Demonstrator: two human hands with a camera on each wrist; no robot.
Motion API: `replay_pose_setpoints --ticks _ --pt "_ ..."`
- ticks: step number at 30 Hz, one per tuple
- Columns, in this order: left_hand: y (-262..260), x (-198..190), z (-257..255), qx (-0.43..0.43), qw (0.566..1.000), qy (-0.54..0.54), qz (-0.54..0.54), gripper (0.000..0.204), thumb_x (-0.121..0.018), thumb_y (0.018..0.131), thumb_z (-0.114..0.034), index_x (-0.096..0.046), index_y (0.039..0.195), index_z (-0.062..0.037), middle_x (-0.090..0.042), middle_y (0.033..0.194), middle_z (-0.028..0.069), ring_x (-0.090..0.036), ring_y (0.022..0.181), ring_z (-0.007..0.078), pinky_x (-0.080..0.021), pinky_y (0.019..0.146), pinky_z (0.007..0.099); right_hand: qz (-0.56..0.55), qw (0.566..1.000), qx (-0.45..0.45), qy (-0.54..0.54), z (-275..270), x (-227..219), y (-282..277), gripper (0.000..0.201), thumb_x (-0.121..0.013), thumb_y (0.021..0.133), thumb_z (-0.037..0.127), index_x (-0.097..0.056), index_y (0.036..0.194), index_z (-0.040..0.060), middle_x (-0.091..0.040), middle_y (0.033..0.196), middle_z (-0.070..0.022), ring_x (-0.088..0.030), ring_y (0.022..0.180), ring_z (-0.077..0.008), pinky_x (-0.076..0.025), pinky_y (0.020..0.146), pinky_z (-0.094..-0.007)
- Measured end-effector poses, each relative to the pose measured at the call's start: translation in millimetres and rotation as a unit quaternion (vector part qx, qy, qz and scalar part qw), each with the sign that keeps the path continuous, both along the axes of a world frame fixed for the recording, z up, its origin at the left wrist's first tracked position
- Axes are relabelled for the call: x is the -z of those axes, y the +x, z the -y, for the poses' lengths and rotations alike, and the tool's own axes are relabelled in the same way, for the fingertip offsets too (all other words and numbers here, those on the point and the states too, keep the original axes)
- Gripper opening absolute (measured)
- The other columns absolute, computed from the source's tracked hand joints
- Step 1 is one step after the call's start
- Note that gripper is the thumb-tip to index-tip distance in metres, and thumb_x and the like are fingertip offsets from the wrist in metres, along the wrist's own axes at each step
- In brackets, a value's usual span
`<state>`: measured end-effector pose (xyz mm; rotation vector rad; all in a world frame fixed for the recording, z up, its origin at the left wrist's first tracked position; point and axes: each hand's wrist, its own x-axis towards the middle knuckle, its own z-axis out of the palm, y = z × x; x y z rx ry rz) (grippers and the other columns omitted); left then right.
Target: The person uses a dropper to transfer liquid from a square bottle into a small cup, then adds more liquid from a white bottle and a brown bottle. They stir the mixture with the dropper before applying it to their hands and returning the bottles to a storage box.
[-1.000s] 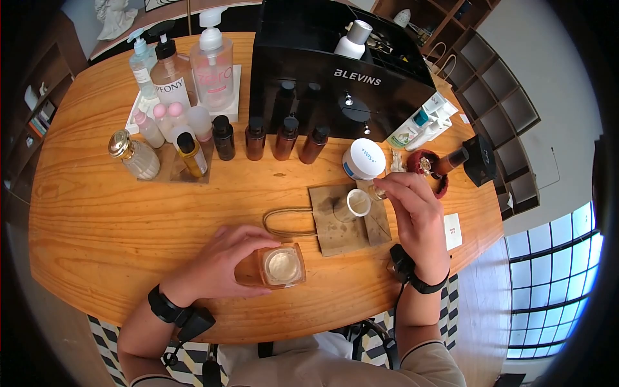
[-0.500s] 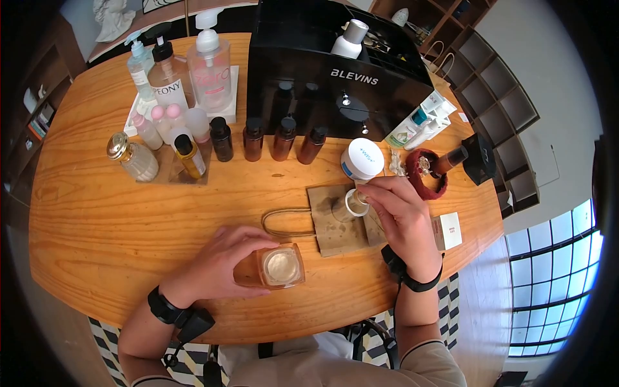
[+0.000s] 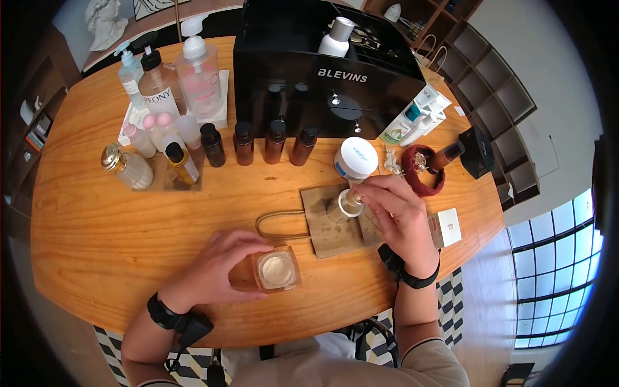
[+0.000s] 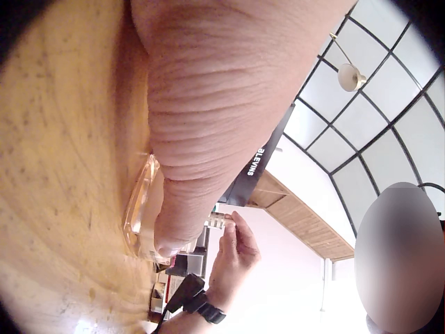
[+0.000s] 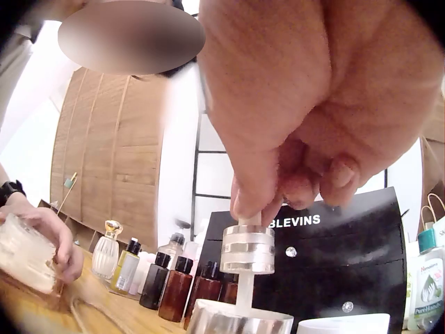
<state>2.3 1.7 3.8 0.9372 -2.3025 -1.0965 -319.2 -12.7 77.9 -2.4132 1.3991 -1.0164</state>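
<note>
In the head view, my left hand [image 3: 222, 267] is curved round a square clear jar [image 3: 277, 269] with pale cream-coloured contents, thumb and fingers at its sides. My right hand [image 3: 396, 206] pinches the top of a dropper-like piece [image 5: 248, 249] with a silver ringed collar between thumb and fingertips. Its pale stem reaches down into the round opening of a small silver-rimmed container [image 5: 240, 319]. That container stands on a flattened brown paper bag [image 3: 332, 235]. Just behind it sits a round white lidded tub [image 3: 356, 157]. The palm hides most of the jar in the left wrist view.
Dark small bottles [image 3: 276, 143] stand in a row before the black BLEVINS case [image 3: 335, 97]. Pump bottles [image 3: 200, 80] and a gold-capped bottle [image 3: 126, 166] are at the left. A red ring-shaped holder [image 3: 422, 171] and a small white box [image 3: 446, 227] lie right.
My right hand has moved left, bringing the dropper-like piece from beside the container to over its opening, stem inside. The left hand stays at the jar; the head view has shifted slightly.
</note>
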Motion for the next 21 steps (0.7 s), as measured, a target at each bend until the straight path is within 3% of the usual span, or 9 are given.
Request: replay_pose_setpoints --ticks 7,19,21 --pt "-0.1 0.5 -0.6 -0.004 1.000 0.005 -0.003 0.076 -0.092 0.067 -0.034 -0.059 0.134 -0.0162 -0.055 0.134 0.0070 -0.048 0.127 0.0296 -0.035 0.109 0.0436 -0.012 0.999 -0.014 0.032 1.5 3.9 -3.0 0.034 -0.066 0.078 -0.011 -0.071 0.110 -0.0003 -0.066 0.107 -0.0142 -0.064 0.099 -0.0341 -0.053 0.086 -0.0392" --pt "0.4 1.5 0.3 0.002 1.000 -0.010 -0.006 0.077 -0.093 0.067 -0.034 -0.059 0.133 -0.0150 -0.055 0.133 0.0077 -0.048 0.127 0.0293 -0.035 0.109 0.0433 0.002 1.000 -0.001 -0.002 3.3 5.5 -3.1 0.023 -0.066 0.085 -0.007 -0.071 0.107 -0.0008 -0.066 0.105 -0.0136 -0.064 0.096 -0.0326 -0.053 0.082 -0.0383" --pt "0.5 1.1 0.5 0.002 1.000 -0.010 -0.004 0.077 -0.093 0.067 -0.034 -0.059 0.133 -0.0150 -0.055 0.133 0.0078 -0.048 0.127 0.0294 -0.035 0.109 0.0434 0.000 0.999 -0.009 0.037 1.5 6.2 -4.1 0.023 -0.067 0.085 -0.006 -0.071 0.108 -0.0007 -0.066 0.105 -0.0135 -0.064 0.096 -0.0327 -0.053 0.083 -0.0385"
